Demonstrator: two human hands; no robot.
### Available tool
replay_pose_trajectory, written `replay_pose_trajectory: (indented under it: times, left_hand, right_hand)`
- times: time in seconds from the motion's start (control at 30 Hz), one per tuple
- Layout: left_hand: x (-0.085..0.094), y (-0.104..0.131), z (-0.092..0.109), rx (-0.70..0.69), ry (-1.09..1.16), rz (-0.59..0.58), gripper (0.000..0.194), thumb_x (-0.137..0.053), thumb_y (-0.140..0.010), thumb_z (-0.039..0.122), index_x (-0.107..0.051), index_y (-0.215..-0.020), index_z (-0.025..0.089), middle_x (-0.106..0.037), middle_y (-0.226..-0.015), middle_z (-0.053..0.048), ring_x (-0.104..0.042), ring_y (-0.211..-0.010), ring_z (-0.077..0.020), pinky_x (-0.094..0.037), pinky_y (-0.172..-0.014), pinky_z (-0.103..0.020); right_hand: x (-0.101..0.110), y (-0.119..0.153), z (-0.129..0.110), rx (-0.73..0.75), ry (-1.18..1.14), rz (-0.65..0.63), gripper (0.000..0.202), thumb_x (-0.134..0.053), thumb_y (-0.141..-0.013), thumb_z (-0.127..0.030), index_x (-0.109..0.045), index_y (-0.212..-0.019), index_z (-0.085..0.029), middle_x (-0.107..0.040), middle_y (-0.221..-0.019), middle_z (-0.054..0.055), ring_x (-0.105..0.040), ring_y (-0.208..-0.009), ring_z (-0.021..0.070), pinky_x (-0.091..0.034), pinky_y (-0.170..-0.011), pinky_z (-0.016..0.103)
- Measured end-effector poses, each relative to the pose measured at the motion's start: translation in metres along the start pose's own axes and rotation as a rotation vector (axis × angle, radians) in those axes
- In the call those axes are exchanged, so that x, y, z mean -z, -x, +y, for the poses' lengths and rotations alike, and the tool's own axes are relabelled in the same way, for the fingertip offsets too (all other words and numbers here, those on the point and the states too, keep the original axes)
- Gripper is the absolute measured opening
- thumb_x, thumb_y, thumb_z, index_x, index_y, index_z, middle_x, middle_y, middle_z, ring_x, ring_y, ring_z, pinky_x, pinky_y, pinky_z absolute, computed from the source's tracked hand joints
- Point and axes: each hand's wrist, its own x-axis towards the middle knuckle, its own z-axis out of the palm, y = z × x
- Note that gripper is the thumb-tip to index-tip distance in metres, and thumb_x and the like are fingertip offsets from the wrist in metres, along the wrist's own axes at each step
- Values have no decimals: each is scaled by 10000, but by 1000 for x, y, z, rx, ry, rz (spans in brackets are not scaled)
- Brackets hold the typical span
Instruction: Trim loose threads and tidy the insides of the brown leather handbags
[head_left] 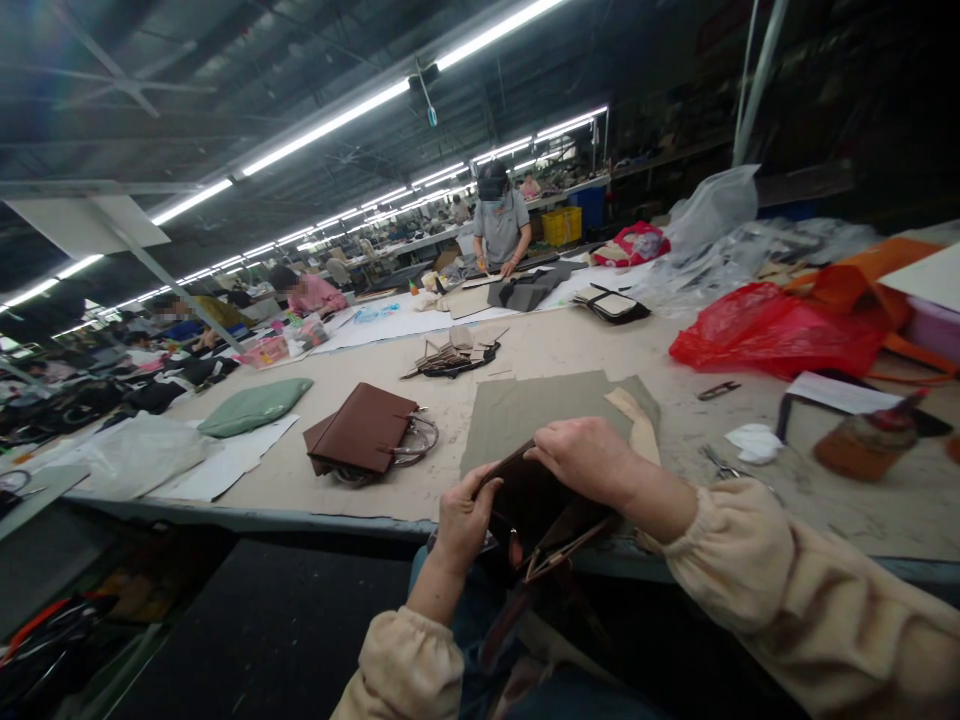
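Note:
A dark brown handbag [525, 500] rests at the table's front edge with its mouth spread and its dark inside showing. My left hand [463, 518] pinches the bag's rim on the near left, thumb on top. Further right, my right hand [581, 455] is closed over the same rim, its fingertips bent onto the edge. The bag's handles and lower part hang below in shadow. Beneath and beyond it lies a grey-green sheet [540, 405] with a beige strip [634, 420] on its right. A second brown handbag [367, 430] lies to the left.
On the right are snips [718, 391], metal pliers-like tools [720, 462], crumpled white tissue [754, 443], a glue bottle [862, 445] and a red plastic bag [780, 330]. Leather scraps [454, 352] and a green pouch [255, 405] lie further off. A co-worker [501, 220] stands across the table.

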Motion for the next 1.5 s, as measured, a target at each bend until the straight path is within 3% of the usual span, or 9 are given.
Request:
replay_pose_trajectory:
  times: [0.17,0.37,1.23,1.4,1.5]
  left_hand:
    - [-1,1,0,17,-38,7,246,-495,-841,329,-653,-962,185,-667,-820,-11,-587,-707,-124,-454,-643,-192]
    - [-2,1,-1,22,-53,7,240,-489,-842,326,-655,-915,168,-630,-729,1,-544,-643,-109,-413,-586,-180]
    - [-3,3,2,86,7,-2,224,-520,-806,341,-635,-812,150,-547,-633,15,-480,-600,-103,-377,-544,-171]
    - [-2,3,2,83,29,-27,207,-536,-787,330,-632,-800,147,-557,-645,12,-489,-609,-107,-383,-555,-175]
    - [-1,3,3,74,22,-35,198,-537,-785,323,-632,-797,149,-559,-640,15,-487,-598,-104,-381,-548,-172]
  right_hand:
    - [0,0,0,-2,-1,3,291,-423,-892,-345,-630,-770,-181,-678,-795,69,-622,-722,185,-357,-583,254]
    - [-1,1,0,-3,5,12,293,-427,-887,-346,-634,-759,-182,-679,-776,65,-628,-696,193,-361,-567,257]
    - [0,3,-1,-31,-21,-15,305,-403,-893,-352,-615,-766,-173,-674,-808,71,-624,-739,181,-354,-585,249]
    - [3,3,-2,-58,-37,-2,207,-461,-872,-350,-574,-942,-192,-671,-809,49,-619,-741,173,-345,-578,242]
    - [5,4,-2,-12,-38,-29,224,-429,-892,-347,-600,-883,-202,-667,-822,50,-615,-767,171,-346,-585,237]
